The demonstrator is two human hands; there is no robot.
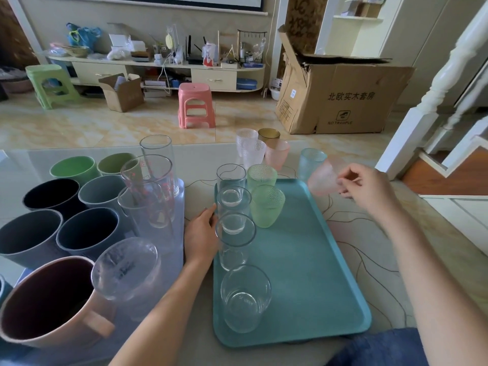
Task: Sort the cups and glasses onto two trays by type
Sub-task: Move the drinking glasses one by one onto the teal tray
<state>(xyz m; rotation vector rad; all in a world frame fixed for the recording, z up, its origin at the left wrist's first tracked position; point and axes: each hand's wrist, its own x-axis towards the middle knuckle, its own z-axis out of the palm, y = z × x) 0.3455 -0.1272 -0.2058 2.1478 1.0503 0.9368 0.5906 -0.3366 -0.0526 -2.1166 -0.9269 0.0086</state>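
A teal tray (303,260) lies in front of me with several clear glasses (244,297) in a row down its left side and two green textured cups (266,204) beside them. My left hand (202,233) rests against the tray's left edge, fingers touching a clear glass (232,239). My right hand (367,188) pinches a tilted pink textured cup (322,178) in the air over the tray's far right corner. On the left, a pale blue tray (174,249) carries several mugs (89,233) and tall glasses (155,180).
Beyond the teal tray stand loose cups: two clear textured (249,149), an amber one (268,134), a pink one (276,154) and a blue one (311,161). A pink stool (195,105) and a large cardboard box (340,96) stand on the floor behind the table.
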